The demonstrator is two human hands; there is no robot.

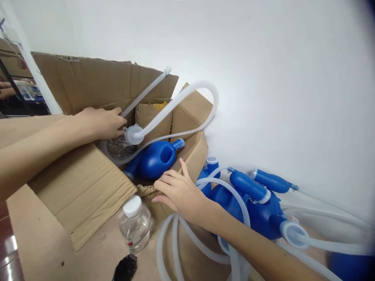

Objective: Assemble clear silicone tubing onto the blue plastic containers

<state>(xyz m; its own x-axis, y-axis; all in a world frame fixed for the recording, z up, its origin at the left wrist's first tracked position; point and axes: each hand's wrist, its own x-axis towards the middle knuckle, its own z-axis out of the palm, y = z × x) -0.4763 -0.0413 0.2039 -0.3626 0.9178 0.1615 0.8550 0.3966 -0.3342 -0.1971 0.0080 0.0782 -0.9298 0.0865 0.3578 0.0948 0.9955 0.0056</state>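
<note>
In the head view my left hand [102,123] reaches into an open cardboard box [102,191], fingers curled at the rim of a translucent cap [134,134]. A thick white hose [175,100] arches up from that cap. Part of the grip is hidden behind my fingers. Below the cap lies a blue plastic bottle [156,160] with a handle hole, tilted inside the box. My right hand [181,191] rests over the torn near edge of the box, fingers spread, close to the bottle. A second length of white tube [146,91] sticks up behind my left hand.
Several blue bottles [260,218] with coiled white hoses [175,242] lie right of the box by the white wall [278,97]. A clear jar [135,230] with a white lid and a black object [125,268] stand in front. Another person's hand [7,91] shows far left.
</note>
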